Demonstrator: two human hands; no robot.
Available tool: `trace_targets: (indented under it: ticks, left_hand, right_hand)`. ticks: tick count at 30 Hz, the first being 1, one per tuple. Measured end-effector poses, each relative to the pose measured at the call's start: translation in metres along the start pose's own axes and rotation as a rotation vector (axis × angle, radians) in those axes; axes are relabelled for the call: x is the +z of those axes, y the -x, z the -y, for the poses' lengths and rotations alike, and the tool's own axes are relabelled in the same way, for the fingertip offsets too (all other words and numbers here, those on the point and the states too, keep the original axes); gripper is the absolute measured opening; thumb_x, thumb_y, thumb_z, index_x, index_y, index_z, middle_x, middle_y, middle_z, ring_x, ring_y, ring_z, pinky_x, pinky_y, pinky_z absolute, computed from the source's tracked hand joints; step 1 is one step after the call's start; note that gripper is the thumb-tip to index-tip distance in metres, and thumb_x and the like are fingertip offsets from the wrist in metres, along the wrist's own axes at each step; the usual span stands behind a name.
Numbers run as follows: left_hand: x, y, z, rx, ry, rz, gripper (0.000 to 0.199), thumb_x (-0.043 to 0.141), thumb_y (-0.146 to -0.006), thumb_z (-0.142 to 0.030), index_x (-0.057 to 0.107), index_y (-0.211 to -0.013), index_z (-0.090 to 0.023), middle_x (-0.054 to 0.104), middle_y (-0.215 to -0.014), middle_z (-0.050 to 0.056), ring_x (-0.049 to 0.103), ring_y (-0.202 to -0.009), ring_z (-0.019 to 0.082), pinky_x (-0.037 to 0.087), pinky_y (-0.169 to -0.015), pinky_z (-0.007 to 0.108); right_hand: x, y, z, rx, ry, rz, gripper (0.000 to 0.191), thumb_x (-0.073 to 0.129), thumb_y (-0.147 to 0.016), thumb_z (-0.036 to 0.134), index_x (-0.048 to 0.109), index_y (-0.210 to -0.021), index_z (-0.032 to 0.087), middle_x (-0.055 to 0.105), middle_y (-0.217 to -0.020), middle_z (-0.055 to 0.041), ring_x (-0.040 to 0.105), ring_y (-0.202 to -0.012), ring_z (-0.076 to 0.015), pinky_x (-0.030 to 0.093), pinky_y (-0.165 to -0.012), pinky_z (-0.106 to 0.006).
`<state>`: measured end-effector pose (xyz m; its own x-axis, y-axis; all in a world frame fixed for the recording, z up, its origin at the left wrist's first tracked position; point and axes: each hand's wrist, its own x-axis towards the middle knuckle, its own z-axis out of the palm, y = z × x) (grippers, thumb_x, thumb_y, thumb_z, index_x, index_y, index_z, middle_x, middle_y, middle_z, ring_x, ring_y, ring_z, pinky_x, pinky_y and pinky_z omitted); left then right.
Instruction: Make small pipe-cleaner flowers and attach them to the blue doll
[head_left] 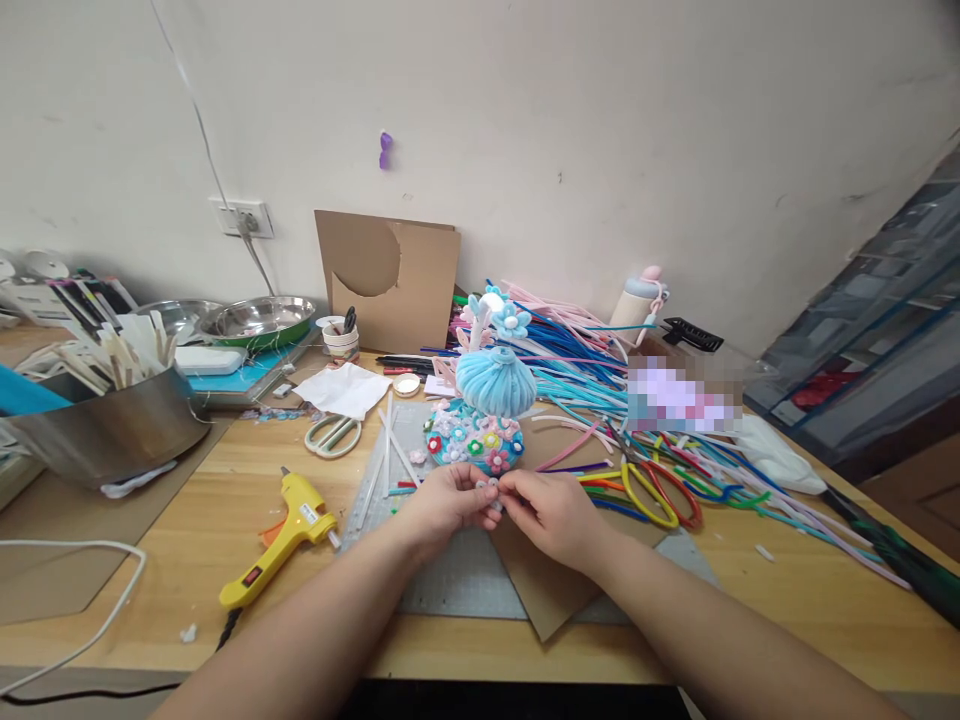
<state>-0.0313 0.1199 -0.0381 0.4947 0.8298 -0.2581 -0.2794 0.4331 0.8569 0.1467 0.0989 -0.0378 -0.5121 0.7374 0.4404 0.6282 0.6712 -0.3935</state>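
In front of me, my left hand (456,497) and my right hand (546,510) meet with their fingertips pinched together. Between them is a small pale pipe-cleaner flower (492,486), partly covered by the fingers. Just behind my hands stands a light-blue fuzzy pipe-cleaner ornament. Its rounded, pleated blue top (496,382) sits over a base (472,440) covered with small multicoloured flowers. Larger blue and pink flowers (511,321) rise above the top. A grey cutting mat (442,580) and a brown cardboard sheet (544,590) lie beneath my hands.
A yellow hot glue gun (289,540) lies on the left, below cream-handled scissors (334,437). Scissors with yellow and red handles (651,492) lie right, among many loose pipe cleaners (577,350). A metal pot (127,425) of glue sticks stands far left. Cardboard (427,270) leans against the wall.
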Motion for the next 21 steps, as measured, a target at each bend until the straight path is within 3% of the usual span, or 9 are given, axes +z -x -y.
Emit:
trace_targets:
  ticks: [10,15,21]
  left_hand:
    - [0.0024,0.0004,0.0004,-0.015,0.046,-0.033,0.035,0.084,-0.055,-0.03,0.058,-0.068,-0.011,0.064,-0.058,0.001,0.06,-0.052,0.009,0.048,-0.051,0.018]
    - [0.0009,0.0019,0.0002,-0.039,0.067,-0.036,0.037,0.086,-0.052,-0.028,0.059,-0.069,-0.011,0.067,-0.063,0.004,0.064,-0.058,0.01,0.052,-0.056,0.018]
    - [-0.0002,0.0011,-0.0001,-0.092,0.066,-0.032,0.029,0.083,-0.058,-0.026,0.061,-0.067,-0.01,0.067,-0.062,0.004,0.063,-0.054,0.009,0.051,-0.054,0.016]
  right_hand:
    - [0.0004,0.0,-0.0005,-0.014,0.096,-0.055,0.016,0.044,-0.089,0.021,0.057,-0.08,0.02,0.064,-0.068,-0.0026,0.056,-0.059,-0.0143,0.035,-0.058,-0.026]
    - [-0.0025,-0.0018,-0.0031,-0.035,0.055,-0.01,0.013,0.046,-0.089,0.02,0.059,-0.088,0.02,0.067,-0.079,-0.0041,0.06,-0.068,-0.0158,0.038,-0.061,-0.027]
    - [-0.0048,-0.0016,-0.0078,-0.086,0.06,-0.022,0.017,0.044,-0.091,0.019,0.061,-0.095,0.02,0.069,-0.084,-0.0061,0.062,-0.075,-0.0179,0.041,-0.065,-0.029]
